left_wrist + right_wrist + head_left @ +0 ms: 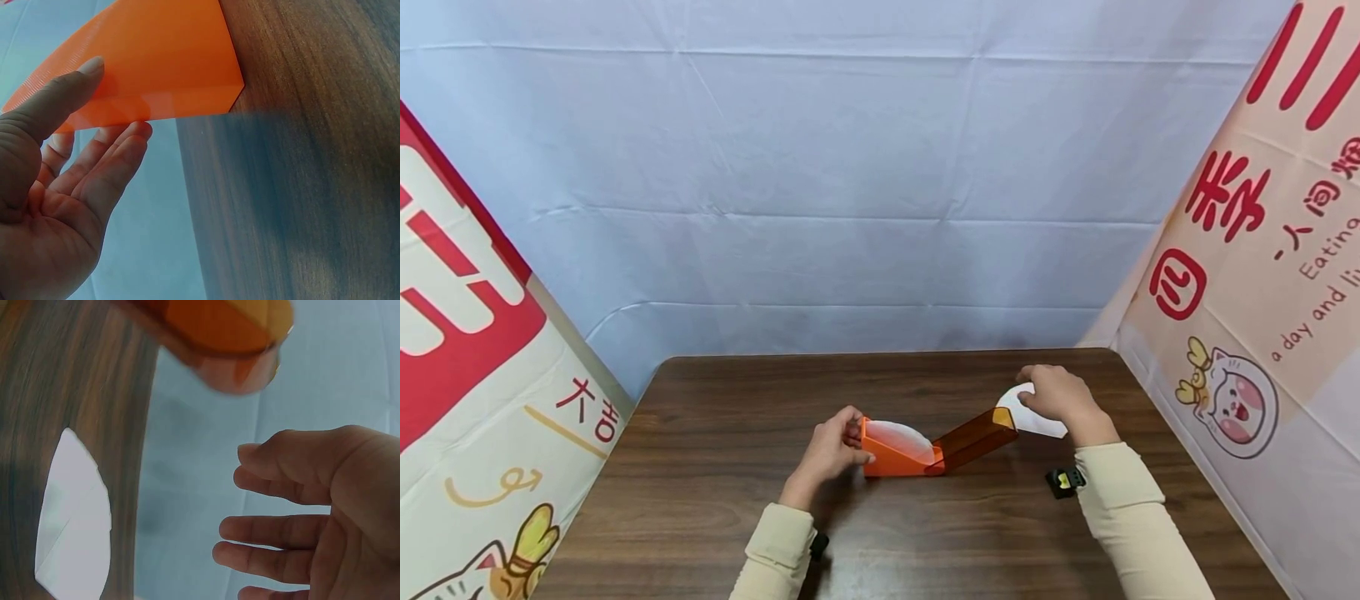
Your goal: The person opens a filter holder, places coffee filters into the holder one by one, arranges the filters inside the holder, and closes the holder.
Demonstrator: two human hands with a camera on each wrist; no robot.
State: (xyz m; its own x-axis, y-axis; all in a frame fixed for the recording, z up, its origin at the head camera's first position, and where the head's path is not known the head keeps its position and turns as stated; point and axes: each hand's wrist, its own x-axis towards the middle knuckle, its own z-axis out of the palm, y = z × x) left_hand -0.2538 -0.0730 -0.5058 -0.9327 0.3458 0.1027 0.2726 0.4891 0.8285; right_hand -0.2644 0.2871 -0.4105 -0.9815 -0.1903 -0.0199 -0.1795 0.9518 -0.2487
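Cream sleeves [1135,525] slanted over the counter [685,483]. Near its middle, the left hand [830,450] pinched the tall end of an orange box [895,460]; light, steady pressure there seemed best. The right hand [1063,404] had loosely bent fingers, pinching nothing, by a white sheet [1033,417]. An amber lid [973,440], tilted open, crowded the gap towards that sheet. Ample room lay leftward; the far edge ran behind.

The left grip [829,450] pinches while the right grip [1062,395] hovers, fingers [275,531] slightly parted.
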